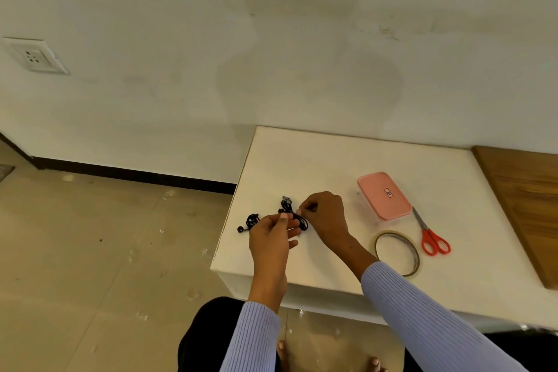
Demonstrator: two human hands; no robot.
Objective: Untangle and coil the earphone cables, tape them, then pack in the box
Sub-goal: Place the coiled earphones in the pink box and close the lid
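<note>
Head view: Your left hand (271,238) and right hand (324,216) meet above the near left part of the white desk (332,160). Between them you hold a bunched black earphone cable (297,217). The fingers (283,219) of your left hand are curled and pinch one end of the bundle; those of your right hand are drawn together at the tips, pinching the other side of it. Whether a strip of tape lies under the right fingertips cannot be told.

A second earphone bundle (250,222), also black and tangled, lies on the desk just left of your left hand, close to the desk's left edge, one earbud sticking out toward the edge.

To the right of your right hand stands the pink-lidded box (383,195), lid on. Just beside its near right corner lie the red-handled scissors (431,235), blades pointing toward the box. The tape roll (415,254) lies flat, near your right forearm, touching neither box nor scissors. A wooden board (525,199) covers the desk's far right.
</note>
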